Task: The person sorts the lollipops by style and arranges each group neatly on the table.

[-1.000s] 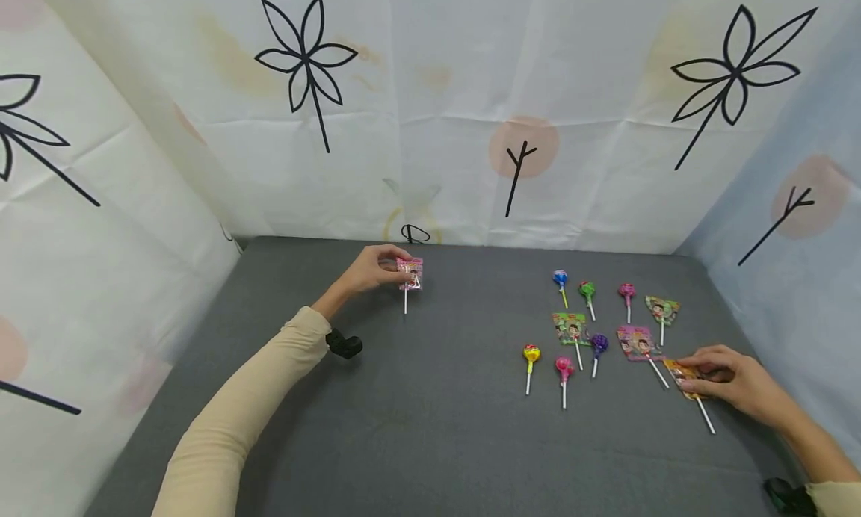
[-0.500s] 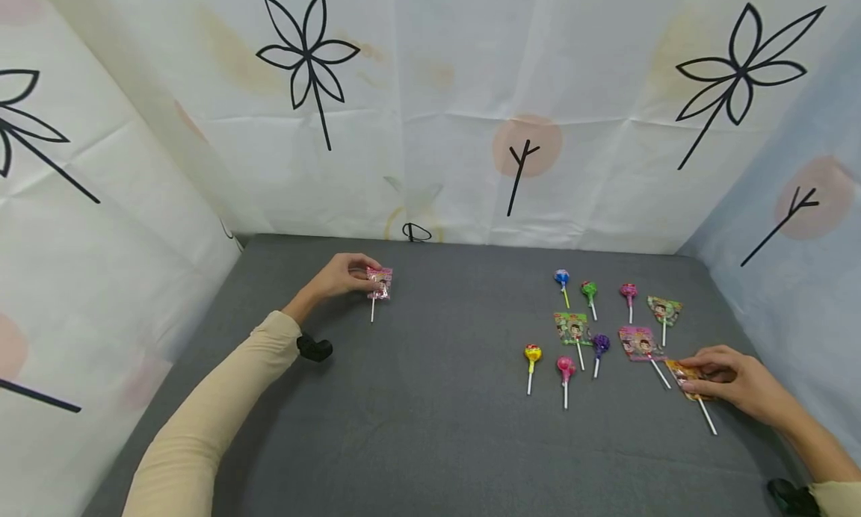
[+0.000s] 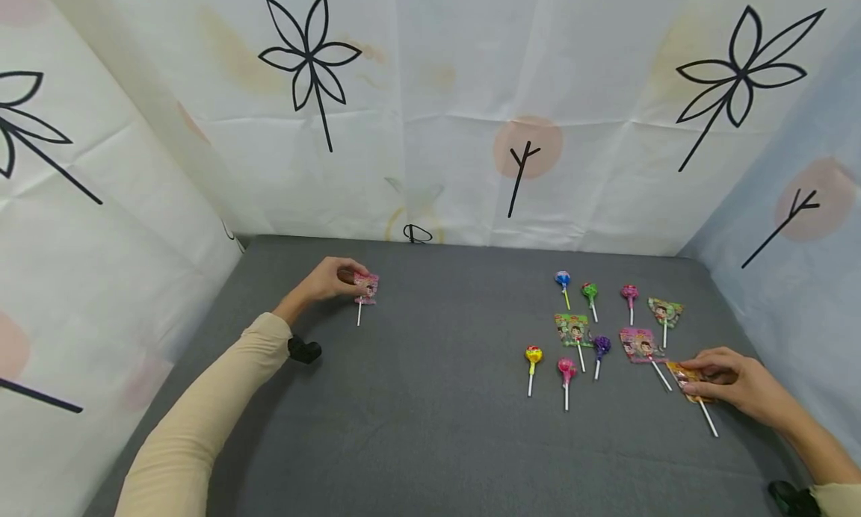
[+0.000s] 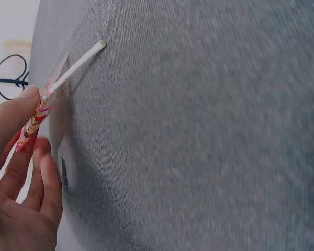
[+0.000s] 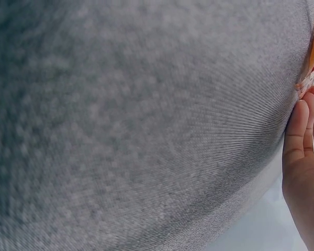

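Pink lollipop (image 3: 371, 285), pinched in left hand (image 3: 332, 279), stick (image 4: 75, 69) protruding

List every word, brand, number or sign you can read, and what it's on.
No text can be read in any view.
Pink packet in the left hand: print too small.
Orange packet in the right hand: partly covered, unreadable.
Green square packet, round lollipops: any lettering too small.
Backdrop: plant drawings, no visible lettering.
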A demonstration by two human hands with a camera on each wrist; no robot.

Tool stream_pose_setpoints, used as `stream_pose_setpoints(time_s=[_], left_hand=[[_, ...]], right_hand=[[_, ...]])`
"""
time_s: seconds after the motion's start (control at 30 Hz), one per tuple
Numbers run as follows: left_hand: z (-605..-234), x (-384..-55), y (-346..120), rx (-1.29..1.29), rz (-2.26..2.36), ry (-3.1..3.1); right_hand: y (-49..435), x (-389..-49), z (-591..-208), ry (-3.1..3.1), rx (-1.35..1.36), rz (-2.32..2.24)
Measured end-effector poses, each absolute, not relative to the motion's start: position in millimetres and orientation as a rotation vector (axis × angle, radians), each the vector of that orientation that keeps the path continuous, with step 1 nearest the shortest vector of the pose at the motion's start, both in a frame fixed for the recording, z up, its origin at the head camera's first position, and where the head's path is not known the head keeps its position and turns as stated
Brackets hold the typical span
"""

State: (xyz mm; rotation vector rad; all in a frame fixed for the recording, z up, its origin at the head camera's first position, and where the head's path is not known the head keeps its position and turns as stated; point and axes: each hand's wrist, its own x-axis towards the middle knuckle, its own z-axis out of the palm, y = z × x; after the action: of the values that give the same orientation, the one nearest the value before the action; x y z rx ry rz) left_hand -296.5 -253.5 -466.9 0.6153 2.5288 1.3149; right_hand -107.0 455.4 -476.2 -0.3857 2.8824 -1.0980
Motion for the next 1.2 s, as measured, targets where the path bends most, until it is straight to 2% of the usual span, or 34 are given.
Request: stream_pose_setpoints(time_s=[0.33,1.2], left_hand=[[-466.7,-295.7,-261.0,0.676,1.059,2.707],[-468.6,-290.4,-259.8,0.712,0.936,2.777]], right_hand=[[455.9,-108.4,-476.2,2.886,-0.386,-1.102],[460.4,-113.8,-471.9,2.838,-0.420,-1.118]])
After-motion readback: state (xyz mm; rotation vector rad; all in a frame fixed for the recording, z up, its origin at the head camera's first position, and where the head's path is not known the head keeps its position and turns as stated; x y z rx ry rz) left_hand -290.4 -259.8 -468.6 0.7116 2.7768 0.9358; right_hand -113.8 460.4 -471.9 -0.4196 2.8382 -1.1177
